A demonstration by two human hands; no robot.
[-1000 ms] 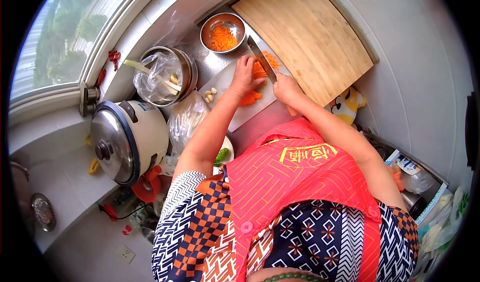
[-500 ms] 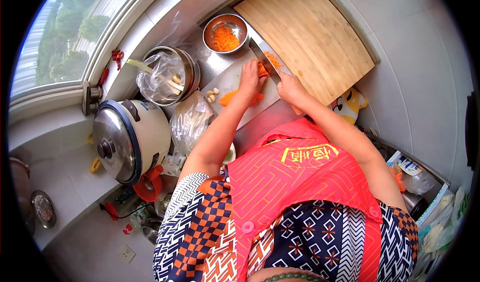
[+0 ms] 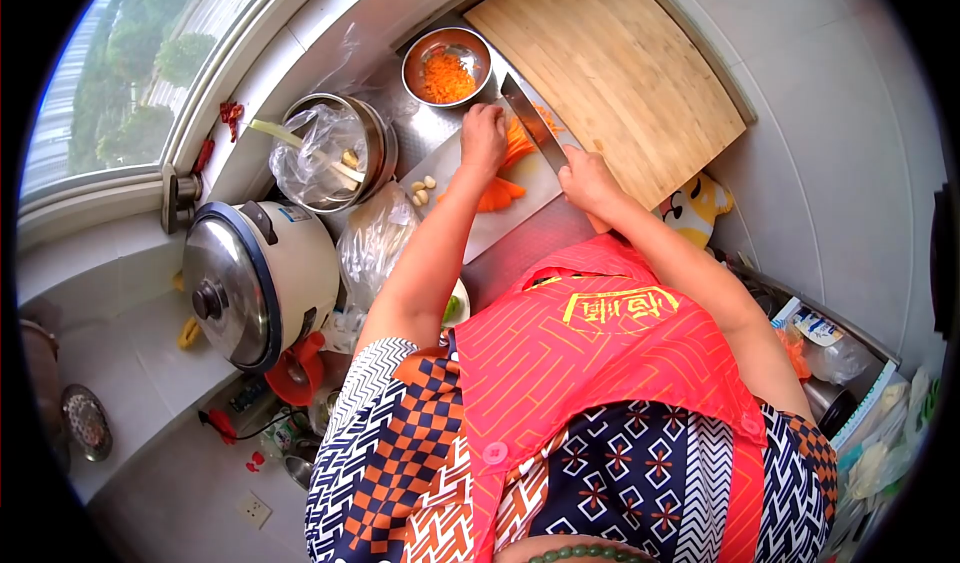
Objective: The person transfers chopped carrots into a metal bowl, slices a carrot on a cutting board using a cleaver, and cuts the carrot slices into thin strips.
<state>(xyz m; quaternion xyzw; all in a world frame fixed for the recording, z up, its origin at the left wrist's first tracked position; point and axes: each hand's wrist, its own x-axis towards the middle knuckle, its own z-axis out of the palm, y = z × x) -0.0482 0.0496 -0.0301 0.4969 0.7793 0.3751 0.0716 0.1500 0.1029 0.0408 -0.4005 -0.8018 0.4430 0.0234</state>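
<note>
Your red apron bore yellow characters, too distorted to read; the blue-and-white label at right was too small. Your hands were apart. Right hand: clamped on the knife, forearm angled in. Left hand: fingers curled beside the cut carrot on the white board; couldn't tell whether it gripped any.
</note>
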